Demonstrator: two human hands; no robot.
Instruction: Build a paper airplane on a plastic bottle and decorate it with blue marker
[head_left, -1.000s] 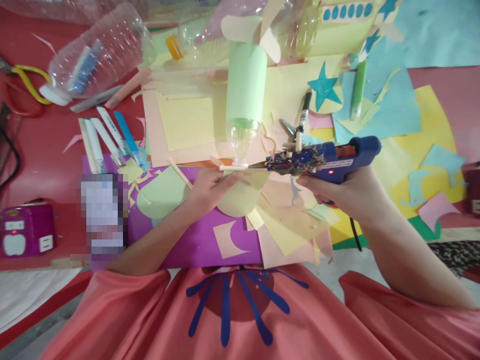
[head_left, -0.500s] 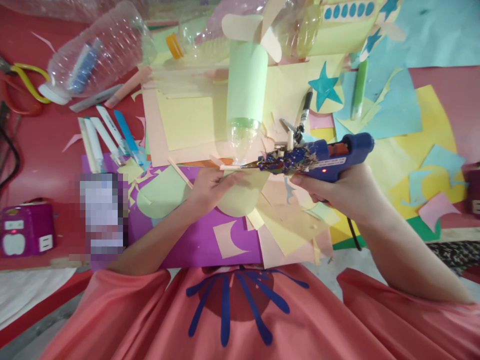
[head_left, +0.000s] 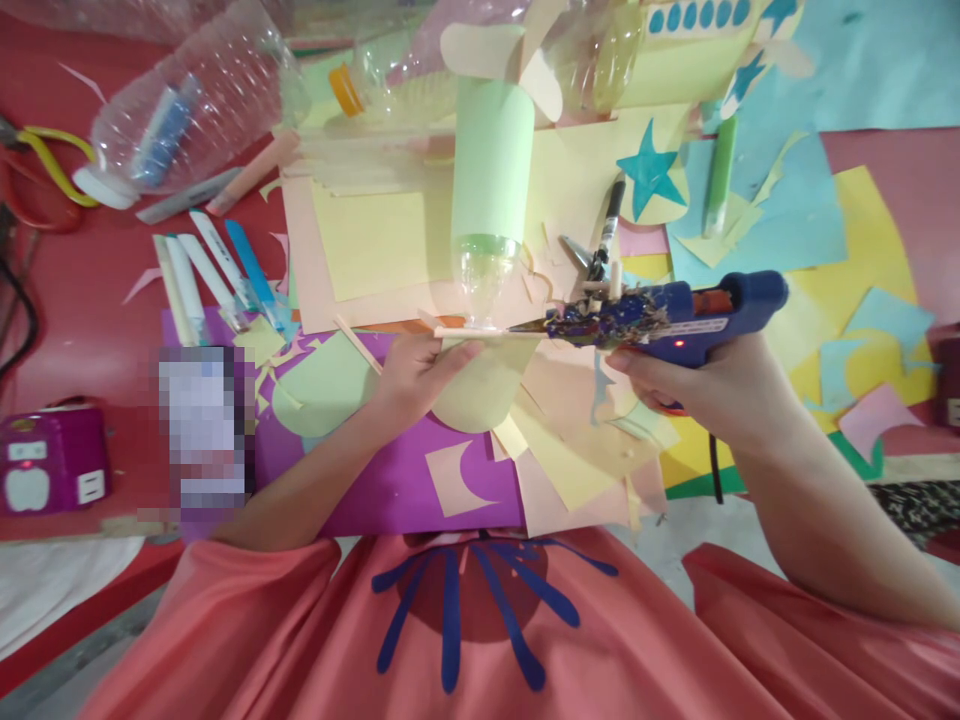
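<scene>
1 glue gun (head_left: 667,318): right hand (head_left: 697,388) wrapped round handle | 1 pale strip (head_left: 459,333): left hand (head_left: 414,380) pinching it | 1 green-wrapped bottle (head_left: 493,165): strip's 12 o'clock

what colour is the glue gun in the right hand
The glue gun in the right hand is dark blue, as the head view shows best.

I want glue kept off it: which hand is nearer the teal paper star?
Right. The right hand, gripping the blue glue gun, is below the teal paper star in the view; the left hand is farther off, below and left of it.
</scene>
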